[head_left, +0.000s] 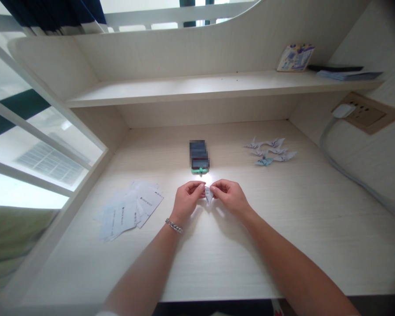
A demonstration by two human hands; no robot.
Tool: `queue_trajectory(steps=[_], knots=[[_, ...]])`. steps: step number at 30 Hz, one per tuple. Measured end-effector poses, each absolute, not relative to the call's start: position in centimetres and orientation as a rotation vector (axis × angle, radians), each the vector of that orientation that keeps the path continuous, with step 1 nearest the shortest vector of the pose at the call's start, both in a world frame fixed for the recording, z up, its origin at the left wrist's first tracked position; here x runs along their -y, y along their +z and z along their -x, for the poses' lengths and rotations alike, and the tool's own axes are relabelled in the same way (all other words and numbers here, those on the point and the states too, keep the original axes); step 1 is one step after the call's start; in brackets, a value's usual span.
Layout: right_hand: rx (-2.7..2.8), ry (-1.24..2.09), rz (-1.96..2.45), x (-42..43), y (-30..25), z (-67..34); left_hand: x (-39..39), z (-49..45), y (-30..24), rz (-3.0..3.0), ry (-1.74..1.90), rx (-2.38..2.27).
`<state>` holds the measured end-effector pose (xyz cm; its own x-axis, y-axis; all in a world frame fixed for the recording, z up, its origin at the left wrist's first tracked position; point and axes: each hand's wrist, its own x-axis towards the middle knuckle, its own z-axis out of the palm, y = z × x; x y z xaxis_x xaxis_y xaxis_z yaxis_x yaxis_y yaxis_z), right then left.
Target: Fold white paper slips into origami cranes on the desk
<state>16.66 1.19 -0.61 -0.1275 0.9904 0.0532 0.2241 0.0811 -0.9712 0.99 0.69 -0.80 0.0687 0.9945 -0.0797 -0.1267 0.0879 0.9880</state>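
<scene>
Between my two hands, over the middle of the desk, is a small folded piece of white paper [208,196], narrowing to a point toward me. My left hand [188,198], with a chain bracelet at the wrist, pinches its left edge. On the other side, my right hand [229,195] grips the right edge between thumb and fingers. Just beyond the hands lies a phone [199,154] with a green edge, its screen blurred out. Several folded paper cranes [279,151] sit in a group at the back right, one of them bluish.
Loose printed paper sheets [121,217] overlap on the left of the desk [303,245]. Above the back runs a shelf [184,90] with a small box [295,57] and flat booklets [349,75]. A grey cable [345,174] hangs from the wall socket [370,113] at right.
</scene>
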Motion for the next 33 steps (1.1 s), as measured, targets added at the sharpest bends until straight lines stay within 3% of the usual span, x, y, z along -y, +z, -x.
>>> queue_trajectory(steps=[9,33], knots=[[1.381,1.385,1.133,-1.29,-0.43,-16.35,-0.55,-0.88,-0.87,-1.353,1.166,-1.249],[1.384,1.235,1.182,-1.04,-0.32,-16.18,-0.51,-1.28,-0.81,-1.204,1.180,-1.176]])
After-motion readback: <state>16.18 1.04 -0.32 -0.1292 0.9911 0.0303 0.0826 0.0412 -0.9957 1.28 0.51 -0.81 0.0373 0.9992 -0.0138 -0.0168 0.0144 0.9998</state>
